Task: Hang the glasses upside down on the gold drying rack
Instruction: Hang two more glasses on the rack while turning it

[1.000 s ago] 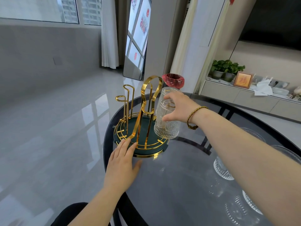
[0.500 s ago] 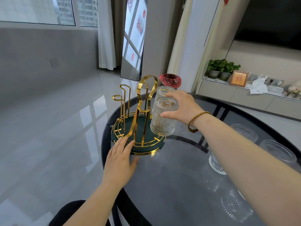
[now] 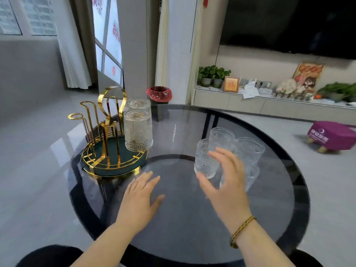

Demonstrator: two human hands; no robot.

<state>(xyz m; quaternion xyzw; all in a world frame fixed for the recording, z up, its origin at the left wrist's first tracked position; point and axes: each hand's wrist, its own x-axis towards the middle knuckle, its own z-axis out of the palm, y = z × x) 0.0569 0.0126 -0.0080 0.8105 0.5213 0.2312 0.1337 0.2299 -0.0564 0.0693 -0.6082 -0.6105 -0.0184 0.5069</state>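
Observation:
The gold drying rack (image 3: 107, 151) with a dark green base stands at the left of the round glass table (image 3: 192, 218). Two clear patterned glasses hang upside down on its right side: a near one (image 3: 137, 132) and one behind it (image 3: 139, 105). Several more glasses stand upright right of centre; the closest (image 3: 204, 160) is just beyond my right hand (image 3: 225, 182). That hand is spread open around the glass, and I cannot tell if it touches. My left hand (image 3: 140, 197) lies flat on the table in front of the rack, holding nothing.
Two free gold pegs (image 3: 77, 116) rise at the rack's left. A red-lined bin (image 3: 159, 93) stands on the floor behind the table. A low cabinet with plants (image 3: 213, 76) runs along the right wall, and a purple stool (image 3: 333, 135) sits on the floor at the right.
My right hand let go of the glass, which now hangs on the rack, and moved right to the upright glasses. My left hand slid off the rack's base onto the table.

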